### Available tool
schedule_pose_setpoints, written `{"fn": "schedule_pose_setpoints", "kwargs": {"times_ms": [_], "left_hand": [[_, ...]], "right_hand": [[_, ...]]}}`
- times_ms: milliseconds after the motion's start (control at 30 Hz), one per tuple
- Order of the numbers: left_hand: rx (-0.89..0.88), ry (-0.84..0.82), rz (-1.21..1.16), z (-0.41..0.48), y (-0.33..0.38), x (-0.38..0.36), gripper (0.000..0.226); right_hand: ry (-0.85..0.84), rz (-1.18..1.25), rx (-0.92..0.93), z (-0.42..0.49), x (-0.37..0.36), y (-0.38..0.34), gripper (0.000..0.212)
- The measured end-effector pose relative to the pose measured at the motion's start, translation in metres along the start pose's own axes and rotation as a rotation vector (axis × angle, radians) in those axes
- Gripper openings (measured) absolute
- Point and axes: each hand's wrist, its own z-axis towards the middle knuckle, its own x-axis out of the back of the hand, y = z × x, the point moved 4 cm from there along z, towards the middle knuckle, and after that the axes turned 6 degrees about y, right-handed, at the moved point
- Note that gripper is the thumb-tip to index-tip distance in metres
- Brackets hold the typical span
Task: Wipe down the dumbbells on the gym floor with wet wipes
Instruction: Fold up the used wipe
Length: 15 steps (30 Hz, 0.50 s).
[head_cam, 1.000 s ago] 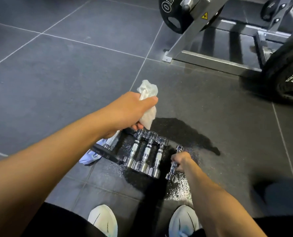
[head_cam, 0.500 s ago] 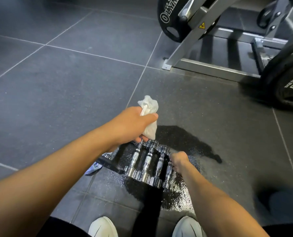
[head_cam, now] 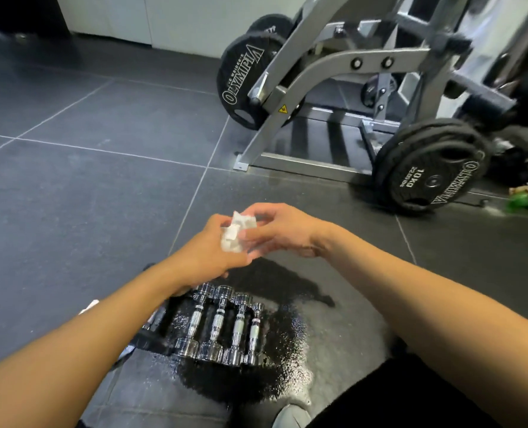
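Several small chrome dumbbells lie side by side on the dark gym floor, on a wet patch in front of me. A crumpled white wet wipe is held above and beyond them, between both hands. My left hand grips the wipe from the left. From the right, the fingers of my right hand pinch its upper part. Neither hand touches a dumbbell.
A grey weight machine frame with black Olympia plates stands at the back right. A wet puddle spreads around the dumbbells. A white pack peeks out under my left forearm. Litter lies at the far right. My shoe is below.
My right hand has let go of the rightmost dumbbell and risen to the wipe. My left hand lifted the wipe up and away from the dumbbells. The camera tilted up.
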Motion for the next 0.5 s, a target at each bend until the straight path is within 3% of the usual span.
{"fn": "schedule_pose_setpoints", "kwargs": {"times_ms": [133, 233, 367, 500], "left_hand": [[-0.092, -0.117, -0.131, 0.003, 0.038, -0.035, 0.099], [-0.052, -0.262, -0.311, 0.003, 0.063, -0.068, 0.104], [0.037, -0.279, -0.526, 0.007, 0.083, -0.098, 0.076], [0.021, -0.290, -0.384, 0.010, 0.081, -0.112, 0.054]], "right_hand": [[0.135, 0.001, 0.030, -0.046, 0.039, 0.009, 0.019], [0.366, 0.051, 0.109, -0.077, 0.070, 0.019, 0.012], [0.692, 0.154, 0.168, -0.118, 0.113, 0.037, 0.015], [0.993, 0.200, 0.116, -0.181, 0.177, 0.071, 0.024]]}}
